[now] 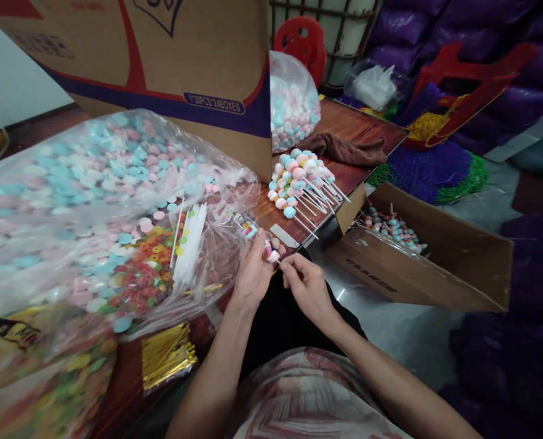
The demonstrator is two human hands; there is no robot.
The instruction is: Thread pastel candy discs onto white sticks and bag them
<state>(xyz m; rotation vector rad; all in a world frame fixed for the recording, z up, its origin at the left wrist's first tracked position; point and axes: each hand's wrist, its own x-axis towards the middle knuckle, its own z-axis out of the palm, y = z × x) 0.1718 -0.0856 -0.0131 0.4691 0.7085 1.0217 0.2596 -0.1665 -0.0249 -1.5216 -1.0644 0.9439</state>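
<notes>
My left hand (255, 271) is closed around a marshmallow skewer (271, 251) in a clear, printed wrapper, whose upper end pokes out past the fingers. At its lower end, my right hand (305, 283) pinches the stick or the gathered wrapper; which of the two I cannot tell. Beyond my hands, a stack of marshmallow skewers (298, 177) lies at the table edge with white sticks pointing right. Left of my left hand are loose white sticks (193, 244) and ring-shaped gummies (150, 262) on clear plastic. A bundle of gold twist ties (168, 356) lies nearer to me.
A large bag of pastel marshmallows (116, 152) spreads across the left side, before a tall cardboard box (170, 55). An open carton (417, 262) with wrapped skewers stands low at right. A brown cloth (348, 149) and another marshmallow bag (294, 100) sit at the back.
</notes>
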